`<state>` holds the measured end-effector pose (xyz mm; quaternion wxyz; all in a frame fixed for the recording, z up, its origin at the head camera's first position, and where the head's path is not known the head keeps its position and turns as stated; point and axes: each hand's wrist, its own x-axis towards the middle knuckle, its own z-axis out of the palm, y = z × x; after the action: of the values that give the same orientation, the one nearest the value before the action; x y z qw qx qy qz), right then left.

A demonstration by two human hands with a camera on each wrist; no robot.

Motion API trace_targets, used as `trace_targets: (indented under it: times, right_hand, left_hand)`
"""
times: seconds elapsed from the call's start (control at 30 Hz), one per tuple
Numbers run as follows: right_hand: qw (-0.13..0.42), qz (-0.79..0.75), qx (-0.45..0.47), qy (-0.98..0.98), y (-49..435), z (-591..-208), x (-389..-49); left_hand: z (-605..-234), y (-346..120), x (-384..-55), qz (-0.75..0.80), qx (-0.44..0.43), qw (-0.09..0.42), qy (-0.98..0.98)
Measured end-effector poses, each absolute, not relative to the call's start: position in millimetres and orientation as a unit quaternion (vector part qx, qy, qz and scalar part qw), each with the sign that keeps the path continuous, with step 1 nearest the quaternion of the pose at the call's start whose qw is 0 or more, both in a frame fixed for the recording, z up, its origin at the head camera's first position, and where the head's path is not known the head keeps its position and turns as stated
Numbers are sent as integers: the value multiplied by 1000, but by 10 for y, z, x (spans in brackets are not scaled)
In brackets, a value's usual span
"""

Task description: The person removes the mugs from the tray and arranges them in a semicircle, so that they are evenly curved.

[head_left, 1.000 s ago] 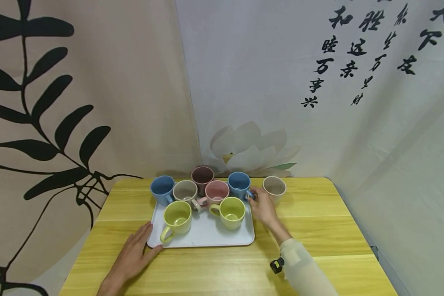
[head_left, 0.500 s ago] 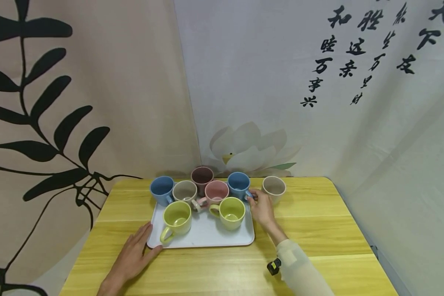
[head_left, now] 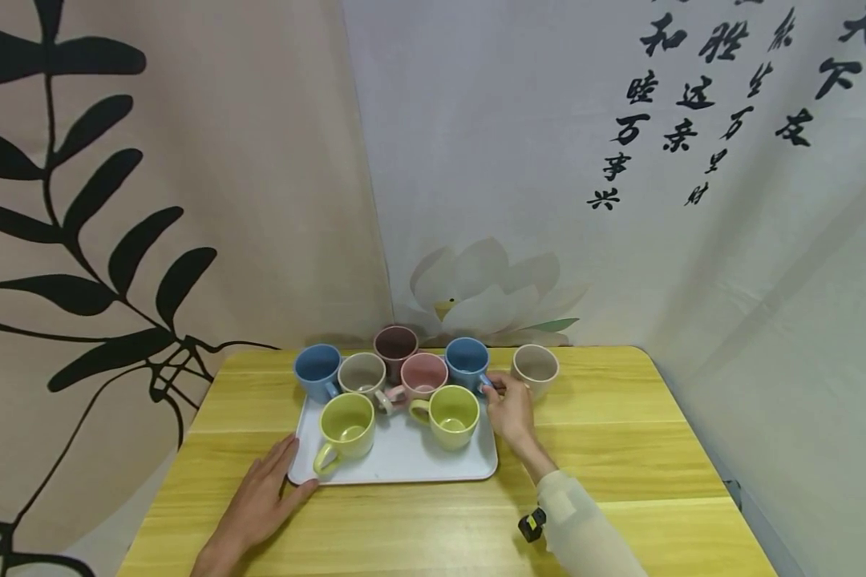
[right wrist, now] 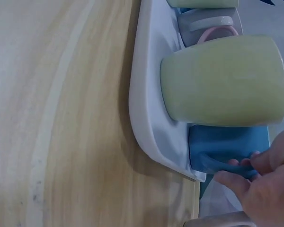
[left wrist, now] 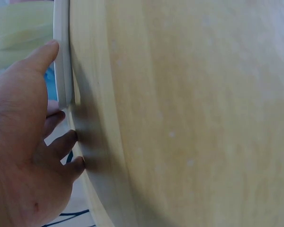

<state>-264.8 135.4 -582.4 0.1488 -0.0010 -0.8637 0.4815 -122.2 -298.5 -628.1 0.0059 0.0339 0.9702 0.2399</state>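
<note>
My right hand (head_left: 512, 409) pinches the handle of the right-hand blue mug (head_left: 467, 365), which stands upright at the back right of the white tray (head_left: 411, 466). In the right wrist view, thumb and fingers close on that handle (right wrist: 222, 166), beside a yellow-green mug (right wrist: 222, 82). My left hand (head_left: 260, 501) lies at the tray's front left corner, fingers extended along its side and thumb at the front rim. The left wrist view shows the thumb against the tray rim (left wrist: 61, 52). Nearest that hand is another yellow-green mug (head_left: 346, 425).
Also grouped with the tray are a blue mug (head_left: 317, 373), a grey mug (head_left: 362, 373), a pink mug (head_left: 423, 374) and a dark mauve mug (head_left: 395, 349). A beige cup (head_left: 536, 369) stands on the wooden table (head_left: 621, 449), close right of my right hand. Fabric hangs behind.
My right forearm has shifted slightly left, its hand staying on the blue mug's handle. The left hand, tray and mugs hold their places; the head view sways a little.
</note>
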Motion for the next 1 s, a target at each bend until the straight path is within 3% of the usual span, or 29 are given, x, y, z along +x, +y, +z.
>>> trace_targets:
  times: [1.0]
  right_hand:
    - [203, 529, -32, -823, 1451, -5506, -2457]
  left_hand:
    - [-6269, -2994, -1235, 242, 35, 8, 970]
